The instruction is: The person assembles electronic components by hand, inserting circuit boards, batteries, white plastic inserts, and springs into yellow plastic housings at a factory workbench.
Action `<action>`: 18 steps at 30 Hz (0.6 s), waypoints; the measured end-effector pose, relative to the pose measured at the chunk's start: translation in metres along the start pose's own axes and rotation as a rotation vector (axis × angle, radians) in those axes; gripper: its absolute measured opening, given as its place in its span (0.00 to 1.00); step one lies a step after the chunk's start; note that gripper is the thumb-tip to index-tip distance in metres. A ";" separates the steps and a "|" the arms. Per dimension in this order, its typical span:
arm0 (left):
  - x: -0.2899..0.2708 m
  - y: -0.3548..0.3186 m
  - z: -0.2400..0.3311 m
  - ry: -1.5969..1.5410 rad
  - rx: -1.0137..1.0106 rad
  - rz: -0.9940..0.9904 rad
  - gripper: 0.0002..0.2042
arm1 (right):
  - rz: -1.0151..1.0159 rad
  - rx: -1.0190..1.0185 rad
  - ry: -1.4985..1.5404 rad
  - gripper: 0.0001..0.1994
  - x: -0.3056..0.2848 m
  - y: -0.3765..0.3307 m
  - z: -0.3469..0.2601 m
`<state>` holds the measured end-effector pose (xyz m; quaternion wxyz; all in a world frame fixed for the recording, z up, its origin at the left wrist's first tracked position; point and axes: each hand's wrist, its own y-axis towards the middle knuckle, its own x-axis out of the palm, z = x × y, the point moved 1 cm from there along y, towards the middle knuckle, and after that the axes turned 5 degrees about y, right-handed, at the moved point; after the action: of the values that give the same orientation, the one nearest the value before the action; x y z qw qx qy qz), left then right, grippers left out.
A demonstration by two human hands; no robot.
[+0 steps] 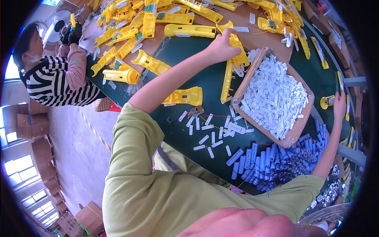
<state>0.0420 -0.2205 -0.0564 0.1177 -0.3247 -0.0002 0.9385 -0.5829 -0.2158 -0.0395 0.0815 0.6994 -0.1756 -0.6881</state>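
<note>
The left hand [222,46] reaches far across the dark green table [197,85] toward 12 o'clock, its fingers curled shut around a yellow moulded plastic casing half [237,49] at the near edge of the heap of yellow plastic casings [166,19]; that heap lies well beyond easy reach, which would explain the stretched arm. The right hand [338,104] is out at 3 o'clock, close to a small round yellow part [327,102]; whether its fingers are open or closed I cannot tell, as the fisheye rim distorts them. Between the 2 hands sits 1 shallow cardboard tray [242,85] filled with small white plastic pieces [272,96], far too many to count, kept central so either hand can dip in. About 20 more white pieces lie loose at 6 o'clock of the tray, beside a pile of blue cylindrical cells [276,158], several dozen. At 10 o'clock, 1 other person in a striped top [55,83] works at the same table.
</note>
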 end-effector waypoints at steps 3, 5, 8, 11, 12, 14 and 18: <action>-0.042 -0.021 0.010 -0.142 0.057 -0.001 0.25 | -0.024 -0.054 0.234 0.18 -0.077 -0.013 -0.174; -0.081 -0.036 0.021 -0.214 0.139 -0.005 0.23 | -0.098 -0.108 0.356 0.16 -0.122 -0.035 -0.273; -0.200 -0.071 0.008 -0.645 0.229 -0.308 0.25 | -0.257 -0.610 0.676 0.15 -0.124 -0.065 -0.411; -0.263 -0.060 -0.018 -0.238 -0.065 0.351 0.23 | -0.420 -1.031 0.596 0.22 -0.116 -0.118 -0.519; -0.286 -0.045 -0.039 -0.286 -0.082 0.420 0.21 | -0.432 -1.147 0.503 0.24 -0.109 -0.137 -0.541; -0.333 -0.009 -0.084 -0.076 -0.113 0.377 0.20 | -0.379 -1.172 0.529 0.25 -0.089 -0.165 -0.565; -0.428 0.006 -0.211 0.295 -0.351 0.443 0.21 | -0.625 -1.246 0.396 0.25 -0.075 -0.176 -0.591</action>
<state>0.4952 -0.3368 0.0378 -0.1484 -0.4649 -0.0743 0.8697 0.0271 -0.1012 -0.0082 0.2946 0.6518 0.4756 -0.5120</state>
